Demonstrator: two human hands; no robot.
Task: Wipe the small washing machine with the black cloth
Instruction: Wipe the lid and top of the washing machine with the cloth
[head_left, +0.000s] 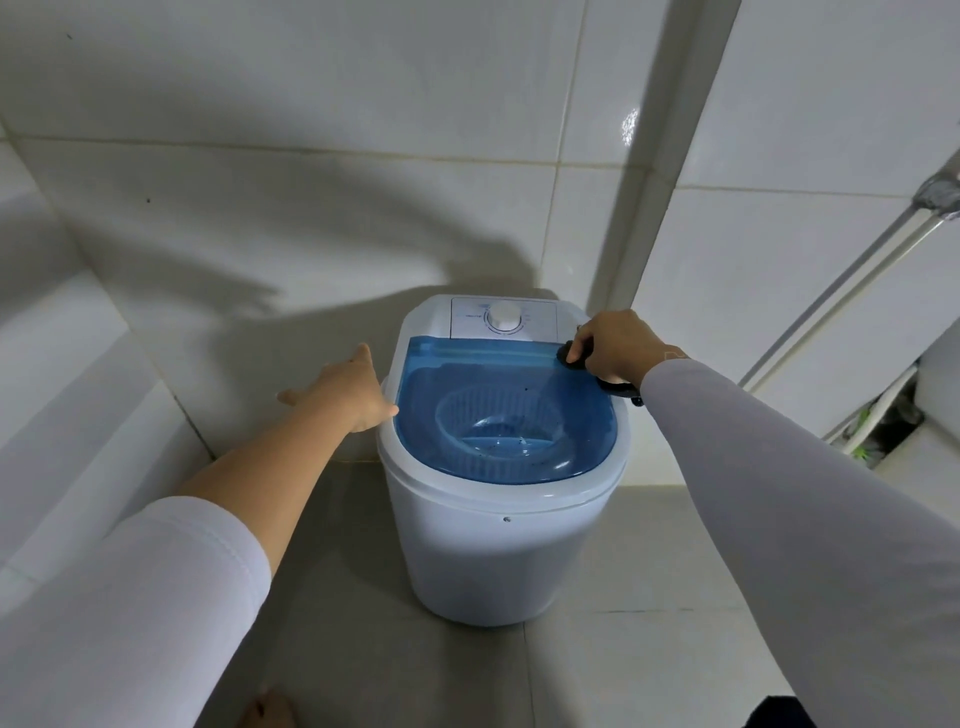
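My right hand (613, 345) has its fingers curled around the bunched black cloth (574, 357), pressing it down at the far right corner of the translucent blue plastic lid (504, 395), close to the white rim there. A dark bit of the cloth also pokes out under the heel of my hand. My left hand (345, 389) is spread flat, fingers straight and holding nothing, resting against the left side of the rim of the small white plastic washing machine (493, 561); I read it as steadying the tub, though I cannot see the exact contact.

As for progress, I judge the wiping is under way on the top and not near finished. Dark specks show in the blue area, but I cannot tell whether they lie on the lid or inside on the ribbed basket beneath it. Nothing in the view shows which parts are already clean. Most of the lid, the white control panel with its round white dial (504, 318) behind the lid, the rim and the rounded white body are, I would guess, left to do.

The machine stands on a pale grey tiled floor (363, 623) in a corner of glossy white wall tiles (311, 104), with white pipes (857, 306) leaning off to the right.
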